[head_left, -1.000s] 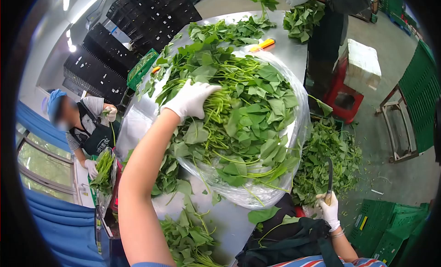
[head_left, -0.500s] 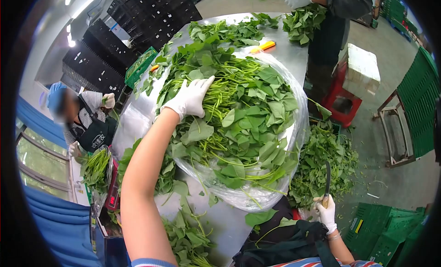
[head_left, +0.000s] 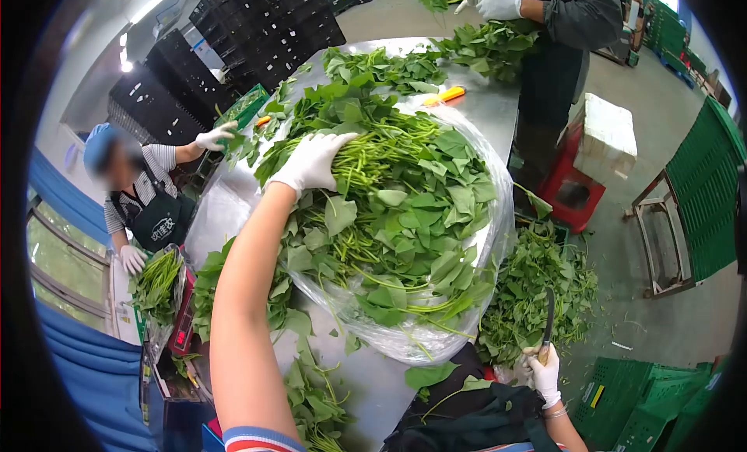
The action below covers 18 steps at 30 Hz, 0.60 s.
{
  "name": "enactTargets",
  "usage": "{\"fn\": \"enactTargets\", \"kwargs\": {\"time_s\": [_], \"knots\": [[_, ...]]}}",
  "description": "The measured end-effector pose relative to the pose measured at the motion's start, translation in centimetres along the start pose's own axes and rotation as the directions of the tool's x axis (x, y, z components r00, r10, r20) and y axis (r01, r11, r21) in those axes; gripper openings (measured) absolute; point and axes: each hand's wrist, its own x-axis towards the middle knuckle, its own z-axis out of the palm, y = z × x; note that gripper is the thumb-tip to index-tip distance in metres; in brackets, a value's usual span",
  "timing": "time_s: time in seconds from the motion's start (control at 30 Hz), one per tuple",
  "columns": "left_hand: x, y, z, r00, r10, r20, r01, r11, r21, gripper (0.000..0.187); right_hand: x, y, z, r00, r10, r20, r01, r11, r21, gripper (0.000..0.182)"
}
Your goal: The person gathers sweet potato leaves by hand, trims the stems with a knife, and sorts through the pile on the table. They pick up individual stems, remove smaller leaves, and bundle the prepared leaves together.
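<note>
Tabletop (head_left: 494,117) reads as smooth grey metal with a soft sheen; clear plastic sheeting (head_left: 416,345) on it is glossy and crinkled, stems (head_left: 364,160) smooth, leaves (head_left: 424,215) mostly matt. Left hand (head_left: 309,162) and right hand (head_left: 545,378) wear matt white gloves (head_left: 299,170); the knife (head_left: 548,321) in the right pairs a dark metal blade (head_left: 549,310) with a wood-like handle (head_left: 544,352). Stool (head_left: 555,189): smooth red plastic; block (head_left: 609,133): matt white, foam-like; crates (head_left: 630,394) at lower right: perforated green plastic; curtain (head_left: 78,374): folded blue cloth.

Counted: six white gloves (head_left: 313,162), two co-workers (head_left: 162,212), one curved knife (head_left: 548,326), one metal desk (head_left: 377,390), one red stool (head_left: 557,187), one white box (head_left: 608,131).
</note>
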Motion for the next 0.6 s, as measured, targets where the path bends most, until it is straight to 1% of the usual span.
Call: {"fn": "enactTargets", "kwargs": {"time_s": [0.03,0.1,0.13,0.17,0.23,0.27,0.3,0.37,0.43,0.47,0.5,0.57,0.6], "knots": [[-0.2,-0.3,-0.8,1.0,-0.028,0.006,0.028,0.997,-0.065,0.088,0.0,0.2,0.0,1.0,0.006,-0.001,-0.006,1.0,0.019,0.015],[-1.1,-1.4,-1.7,0.984,-0.007,-0.181,-0.022,0.987,-0.158,0.082,0.0,0.1,0.2,1.0,0.011,-0.004,-0.011,0.999,0.038,0.015],[-1.8,-1.9,-2.0,0.975,-0.057,-0.215,0.025,0.989,-0.146,0.082,-0.1,0.0,0.2,1.0,0.019,-0.006,-0.018,0.999,0.048,0.015],[-2.4,-2.5,-2.4,0.968,-0.06,-0.245,0.027,0.991,-0.133,0.083,0.0,-0.1,0.3,1.0,0.025,-0.006,-0.024,0.998,0.054,0.016],[-3.2,-3.5,-3.2,0.956,-0.136,-0.258,0.094,0.981,-0.167,0.083,0.3,-0.1,0.5,1.0,-0.003,0.009,0.002,0.999,0.038,0.017],[-3.5,-3.9,-3.5,0.949,-0.152,-0.275,0.103,0.977,-0.184,0.083,0.4,-0.1,0.6,1.0,-0.016,0.014,0.016,1.0,0.027,0.017],[-3.8,-4.1,-4.0,0.947,-0.19,-0.258,0.135,0.967,-0.216,0.084,0.4,-0.1,0.7,0.999,-0.029,0.016,0.029,0.999,0.017,0.017],[-4.3,-4.3,-4.6,0.917,-0.197,-0.347,0.147,0.975,-0.166,0.086,0.5,-0.2,0.7,0.999,-0.044,0.018,0.044,0.999,0.007,0.018],[-4.5,-4.9,-5.5,0.918,-0.225,-0.325,0.189,0.972,-0.139,0.086,0.4,-0.1,0.7,0.999,-0.042,0.011,0.042,0.999,0.008,0.018],[-4.5,-5.3,-5.8,0.911,-0.153,-0.383,0.129,0.988,-0.086,0.087,0.3,-0.1,0.7,0.999,-0.039,0.009,0.039,0.999,0.008,0.018],[-4.5,-5.5,-6.1,0.901,-0.161,-0.403,0.141,0.987,-0.08,0.088,0.2,-0.3,0.6,0.999,-0.038,0.001,0.038,0.999,0.013,0.018],[-4.6,-6.0,-7.0,0.87,-0.094,-0.484,0.09,0.995,-0.032,0.088,0.1,-0.2,0.6,0.999,-0.037,-0.002,0.037,0.999,0.017,0.018],[-4.7,-5.7,-7.9,0.862,-0.119,-0.492,0.109,0.993,-0.047,0.087,0.2,-0.1,0.6,0.999,-0.04,-0.003,0.04,0.998,0.039,0.018]]}}
